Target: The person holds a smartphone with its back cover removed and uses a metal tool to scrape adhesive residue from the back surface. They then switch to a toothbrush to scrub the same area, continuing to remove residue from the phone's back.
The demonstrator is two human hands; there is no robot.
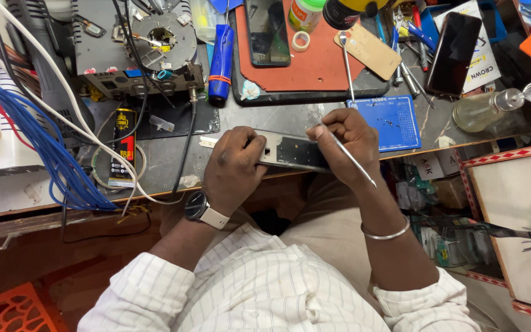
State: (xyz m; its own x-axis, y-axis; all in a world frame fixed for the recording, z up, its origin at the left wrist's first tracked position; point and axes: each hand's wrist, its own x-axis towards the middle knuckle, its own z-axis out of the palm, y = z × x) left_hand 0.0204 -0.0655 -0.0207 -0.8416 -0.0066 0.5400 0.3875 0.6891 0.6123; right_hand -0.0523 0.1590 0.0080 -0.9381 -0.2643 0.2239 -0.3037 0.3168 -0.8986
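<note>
1. Two hands work at the near tabletop edge; the left hand is closed round a phone panel, bracing it.
2. Right hand pinches a thin metal pry tool; its tip meets the panel's right end.
3. Prying seems in hand; the next move likely needs gentle, steady leverage.

I see even, fairly bright overhead light with soft shadows. Glare sits on the glass bottle. The view is sharp at centre, with wide-angle bending toward the edges.
</note>
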